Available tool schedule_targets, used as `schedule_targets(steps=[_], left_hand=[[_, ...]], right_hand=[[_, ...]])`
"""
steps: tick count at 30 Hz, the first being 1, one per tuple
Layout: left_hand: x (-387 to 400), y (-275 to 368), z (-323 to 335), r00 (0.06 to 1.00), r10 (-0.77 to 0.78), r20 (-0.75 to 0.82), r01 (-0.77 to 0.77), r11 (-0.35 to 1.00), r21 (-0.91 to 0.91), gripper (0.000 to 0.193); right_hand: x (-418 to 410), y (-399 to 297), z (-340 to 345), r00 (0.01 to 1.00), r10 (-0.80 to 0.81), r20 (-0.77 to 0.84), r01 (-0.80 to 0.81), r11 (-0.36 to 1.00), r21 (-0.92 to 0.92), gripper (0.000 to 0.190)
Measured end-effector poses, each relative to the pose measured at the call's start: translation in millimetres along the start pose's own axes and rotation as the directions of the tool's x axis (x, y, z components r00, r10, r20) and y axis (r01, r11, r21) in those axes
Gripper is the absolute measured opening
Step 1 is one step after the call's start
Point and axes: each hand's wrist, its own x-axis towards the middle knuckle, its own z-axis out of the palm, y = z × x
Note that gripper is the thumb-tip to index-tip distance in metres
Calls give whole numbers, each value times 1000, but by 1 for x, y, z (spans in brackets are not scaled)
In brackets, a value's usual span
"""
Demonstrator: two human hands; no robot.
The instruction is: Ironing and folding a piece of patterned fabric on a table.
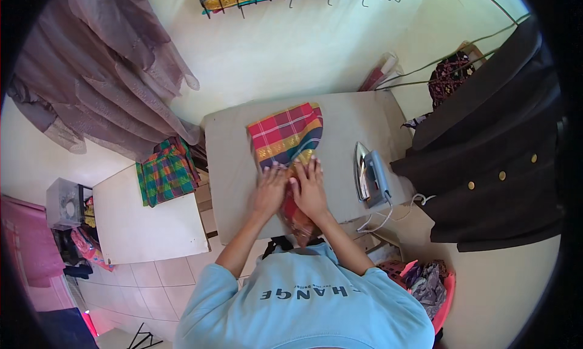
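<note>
A plaid cloth [287, 132] in red, yellow and dark blue lies on a padded ironing surface [232, 199]. Its lower part narrows and runs down past the front edge towards my shirt. My left hand [272, 189] rests flat at the cloth's left edge, fingers spread a little. My right hand [309, 189] lies on the cloth's narrow part, fingers pointing away from me. What is under my palms is hidden. To the right, a blue electric iron [375, 176] lies on its side, its metal soleplate facing left.
A folded green plaid cloth [168, 176] lies on a white table [145, 230] at left. Mauve garments [114, 76] hang above it. A dark buttoned garment [492, 158] hangs at right. The iron's cord [387, 221] droops over the front edge. A pink basket [448, 299] holds clothes.
</note>
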Motion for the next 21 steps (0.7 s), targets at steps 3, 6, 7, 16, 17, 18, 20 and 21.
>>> schedule_targets(steps=[3,6,7,16,17,18,20,21], left_hand=[[-5,-13,-40,989,-139,-56,141,989,49,52],[4,2,-48,977,-164,-135,141,975,-169,57],[6,13,-50,969,-167,-180,108,948,-301,58],[0,8,15,994,94,-61,-109,931,-348,62],[1,7,15,995,91,-43,-101,935,-339,62],[1,8,13,996,90,-24,-93,939,-330,63],[2,9,11,994,97,-46,-107,925,-363,63],[3,9,10,992,108,-72,-128,910,-394,63]], right_hand=[[9,0,-15,996,-84,-15,85,993,81,59],[7,14,1,999,-35,14,34,994,104,59],[5,17,5,998,-13,56,5,991,137,58],[5,50,27,988,-143,63,83,821,565,66],[5,49,25,1000,-29,7,22,875,484,67],[6,48,23,995,82,-60,-51,914,402,68],[10,48,30,994,85,-66,-52,918,393,71],[13,47,36,996,81,-36,-57,891,451,71]])
